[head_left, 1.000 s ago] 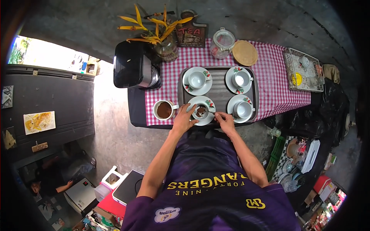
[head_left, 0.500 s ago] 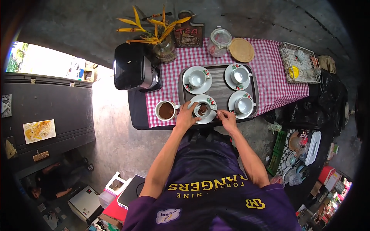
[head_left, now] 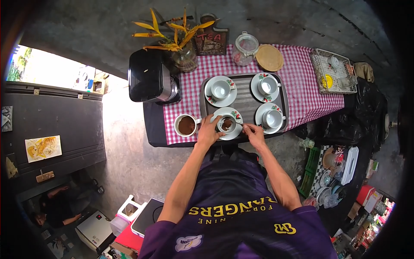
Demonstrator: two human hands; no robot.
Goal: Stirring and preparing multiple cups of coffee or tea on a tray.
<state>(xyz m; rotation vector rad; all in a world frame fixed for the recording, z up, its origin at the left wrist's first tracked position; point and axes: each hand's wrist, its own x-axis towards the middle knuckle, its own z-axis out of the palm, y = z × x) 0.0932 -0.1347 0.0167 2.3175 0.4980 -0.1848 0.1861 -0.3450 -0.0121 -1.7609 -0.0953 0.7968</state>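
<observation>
A white cup [head_left: 226, 124] with brown powder in its bottom stands on a floral-rimmed saucer [head_left: 234, 135] at the tray's near left corner. Around the cup's left side curl the fingers of my left hand [head_left: 208, 132], steadying it. My right hand [head_left: 255, 136] is closed in a pinch at the cup's right edge; what sits between the fingertips, a thin handle perhaps, is too small to make out. Left of the tray, a larger white mug [head_left: 186, 125] full of brown powder rests on the checked cloth. Three more cups on saucers, one of them the near right cup [head_left: 273, 118], share the grey tray [head_left: 243, 93].
Behind the mug stands a black coffee maker [head_left: 148, 77], beside a vase [head_left: 185, 58] of yellow leaves. A clip-top glass jar [head_left: 246, 48] and a round wooden lid [head_left: 270, 58] are at the back. A wire basket [head_left: 334, 71] sits far right. Another person [head_left: 60, 203] is at lower left.
The view has shifted very slightly. Both hands stay at the same cup, with almost no movement.
</observation>
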